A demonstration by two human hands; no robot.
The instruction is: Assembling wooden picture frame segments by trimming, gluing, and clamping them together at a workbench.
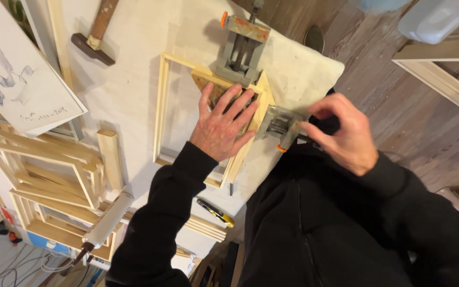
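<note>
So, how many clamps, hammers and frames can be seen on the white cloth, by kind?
Grey clamps: 2, one at the corner and one by the right hand.
Hammers: 1.
Wooden frames: 1, under the left hand.
Total: 4.

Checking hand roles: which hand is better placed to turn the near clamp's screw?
Right hand: its fingers already sit at the near clamp. Left hand lies flat on the wooden frame corner.
</note>
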